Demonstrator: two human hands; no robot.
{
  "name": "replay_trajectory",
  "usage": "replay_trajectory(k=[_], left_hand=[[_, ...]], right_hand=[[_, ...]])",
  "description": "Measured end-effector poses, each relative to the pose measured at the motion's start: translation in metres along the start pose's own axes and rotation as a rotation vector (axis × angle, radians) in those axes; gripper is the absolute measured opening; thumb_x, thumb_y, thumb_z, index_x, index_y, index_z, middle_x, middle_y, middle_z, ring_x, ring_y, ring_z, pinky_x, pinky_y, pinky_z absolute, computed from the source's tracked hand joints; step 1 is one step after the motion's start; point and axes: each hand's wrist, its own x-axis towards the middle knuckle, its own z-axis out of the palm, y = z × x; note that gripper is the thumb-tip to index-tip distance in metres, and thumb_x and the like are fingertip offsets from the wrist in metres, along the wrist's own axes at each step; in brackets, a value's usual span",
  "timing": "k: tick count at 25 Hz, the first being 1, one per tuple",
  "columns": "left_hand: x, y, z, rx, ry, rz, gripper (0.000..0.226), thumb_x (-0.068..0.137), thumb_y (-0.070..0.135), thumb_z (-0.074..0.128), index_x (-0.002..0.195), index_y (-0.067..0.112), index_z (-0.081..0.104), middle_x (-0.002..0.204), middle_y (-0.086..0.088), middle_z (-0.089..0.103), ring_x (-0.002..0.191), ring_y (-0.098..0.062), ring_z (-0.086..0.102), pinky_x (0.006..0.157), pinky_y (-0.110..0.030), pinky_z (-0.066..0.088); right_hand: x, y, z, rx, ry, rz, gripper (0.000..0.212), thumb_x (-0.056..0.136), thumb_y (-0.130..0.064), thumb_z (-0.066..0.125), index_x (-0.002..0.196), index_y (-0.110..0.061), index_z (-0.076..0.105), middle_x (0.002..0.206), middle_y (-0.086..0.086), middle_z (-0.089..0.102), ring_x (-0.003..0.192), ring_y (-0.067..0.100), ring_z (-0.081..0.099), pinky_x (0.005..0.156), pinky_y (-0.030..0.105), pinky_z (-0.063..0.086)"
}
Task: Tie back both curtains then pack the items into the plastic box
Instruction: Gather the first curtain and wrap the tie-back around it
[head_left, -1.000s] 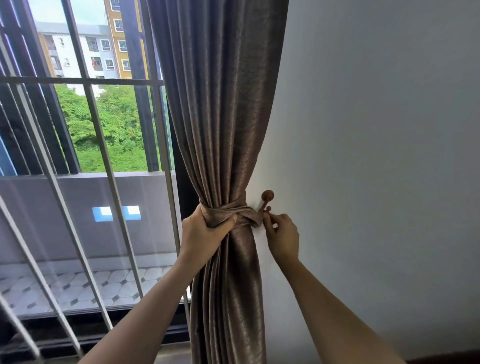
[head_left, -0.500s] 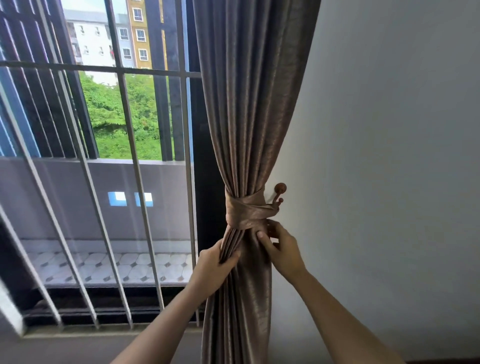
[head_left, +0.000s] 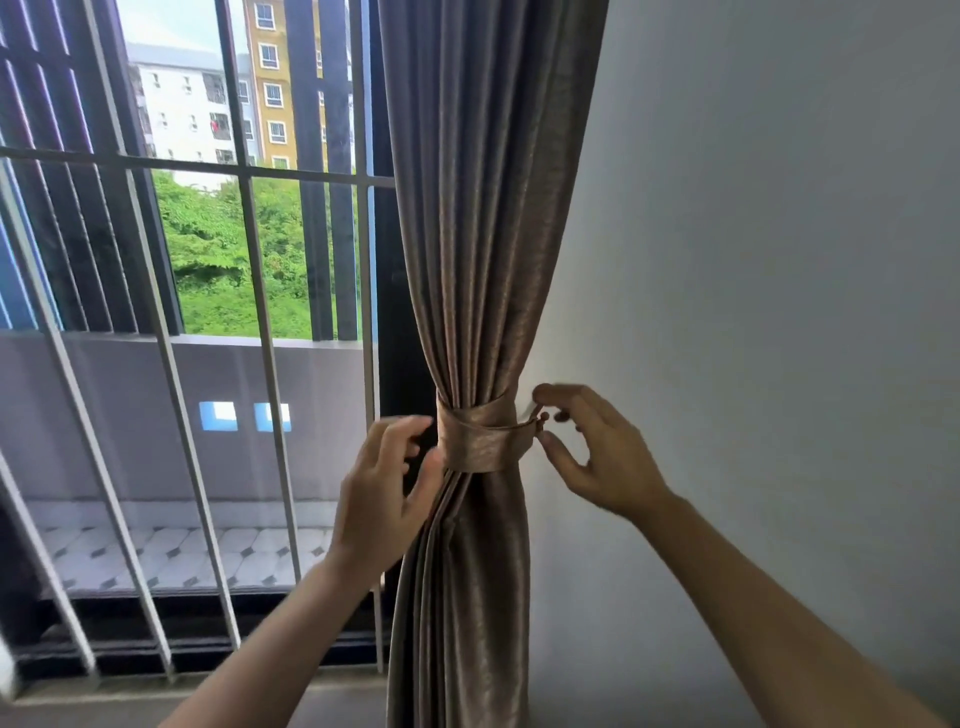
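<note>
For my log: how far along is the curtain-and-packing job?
Done, apparently: the tieback wraps this curtain and reaches the wall hook. In hand: right hand at the hook, left hand beside the tieback, both open. Left: packing the box; neither it nor the other curtain shows.

Right side: plain grey wall (head_left: 779, 260), evenly lit. Left side: window with pale bars (head_left: 259, 291) — uprights leaning in the wide lens, one crossbar (head_left: 208, 167) running across them. Beyond, a grey parapet (head_left: 130, 415) with two small blue squares (head_left: 218, 415) side by side, pale tiles (head_left: 171, 551) at its foot. Above the parapet, dark slats (head_left: 317, 234), green trees (head_left: 223, 260) between them, and farther off a white block (head_left: 176, 119) beside a yellow one (head_left: 270, 78) under pale sky (head_left: 171, 21). Dark frame (head_left: 400, 312) at the window's right edge — dark sill track (head_left: 156, 623) along the bottom.
</note>
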Motion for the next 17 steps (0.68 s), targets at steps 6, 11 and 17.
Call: replay_trajectory(k=[6, 11, 17], left_hand=[[0.055, 0.020, -0.015, 0.187, -0.309, 0.175, 0.031, 0.086, 0.033, 0.049, 0.110, 0.016, 0.058, 0.103, 0.009, 0.056, 0.081, -0.004, 0.053, 0.069, -0.030, 0.053], [0.067, 0.041, -0.009, 0.542, -0.468, 0.102, 0.038, 0.090, 0.042, 0.053, 0.120, 0.018, 0.056, 0.117, 0.000, 0.055, 0.099, -0.023, 0.060, 0.077, -0.035, 0.043], [0.056, 0.039, -0.015, 0.357, -0.512, 0.279, 0.025, 0.092, 0.035, 0.052, 0.097, 0.015, 0.066, 0.100, -0.002, 0.050, 0.096, -0.018, 0.052, 0.071, -0.041, 0.049]], right_hand=[[0.054, -0.005, -0.012, -0.142, -0.428, -0.066, 0.034, 0.095, -0.031, 0.046, 0.126, -0.018, 0.049, 0.126, 0.001, 0.050, 0.098, 0.016, 0.058, 0.077, 0.037, 0.052], [0.065, -0.021, -0.020, -0.207, -0.598, -0.058, 0.018, 0.095, -0.025, 0.043, 0.095, -0.012, 0.054, 0.100, 0.004, 0.054, 0.092, 0.024, 0.056, 0.073, 0.042, 0.048], [0.059, -0.059, -0.039, -0.338, -0.745, 0.002, 0.015, 0.096, -0.028, 0.043, 0.089, -0.017, 0.049, 0.090, 0.001, 0.055, 0.079, 0.019, 0.050, 0.060, 0.028, 0.033]])
